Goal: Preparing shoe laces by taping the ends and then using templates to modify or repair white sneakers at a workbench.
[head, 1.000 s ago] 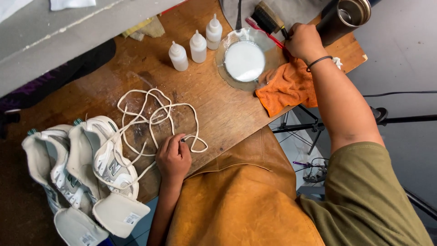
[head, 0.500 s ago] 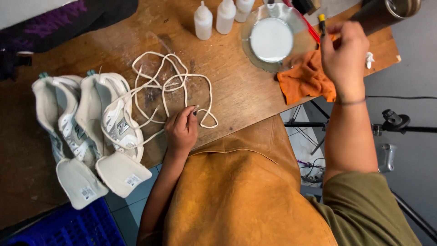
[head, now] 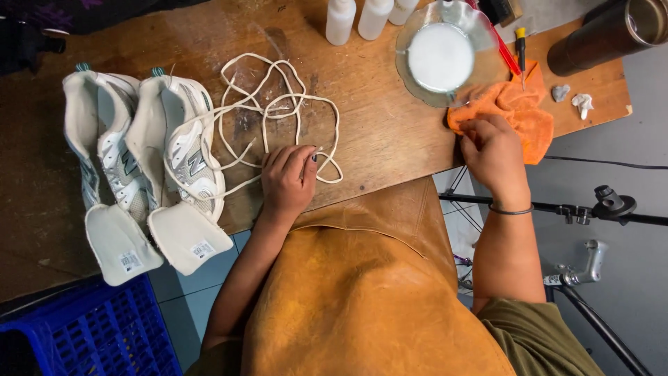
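My left hand [head: 289, 177] rests on the wooden table [head: 390, 139] with its fingertips pinched on a loose white shoelace [head: 278, 97] that lies in loops. To its left lie two white sneakers [head: 181, 146] without laces, each with its insole [head: 188, 237] pulled out over the table edge. My right hand [head: 494, 150] is curled on the near edge of an orange cloth [head: 522, 111]. Just beyond the cloth stands a glass bowl [head: 440, 56] of white liquid.
Three white squeeze bottles [head: 341, 19] stand at the back. A yellow-handled screwdriver [head: 520, 49] and a dark tumbler [head: 605, 35] are at the back right. A blue crate [head: 90, 334] sits on the floor, a tripod [head: 598, 205] to the right. A tan leather apron [head: 369, 299] covers my lap.
My right hand has come down from the back right of the table onto the orange cloth. My left hand stays on the shoelace. The view has shifted.
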